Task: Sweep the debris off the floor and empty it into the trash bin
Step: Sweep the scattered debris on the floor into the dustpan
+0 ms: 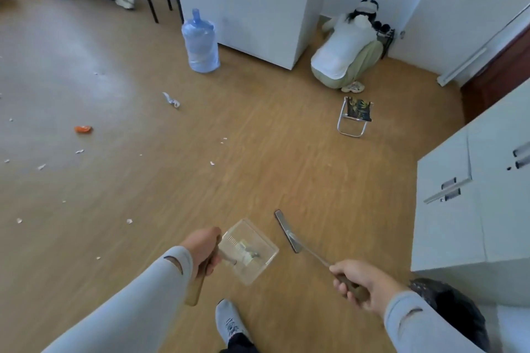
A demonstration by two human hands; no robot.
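The broom (289, 233) slants from lower right up to frame centre; right hand (360, 284) clenched round its handle. Left hand (205, 251) grasps the clear dustpan (252, 249) handle.

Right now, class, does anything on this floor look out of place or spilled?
Yes. White scraps lie scattered over the left of the wooden floor, with an orange piece and a crumpled wrapper. The clear dustpan already holds some bits.

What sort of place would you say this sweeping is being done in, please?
Probably an indoor living or shared room: wood-look floor, white cabinets, a large water jug and a small folding stool.
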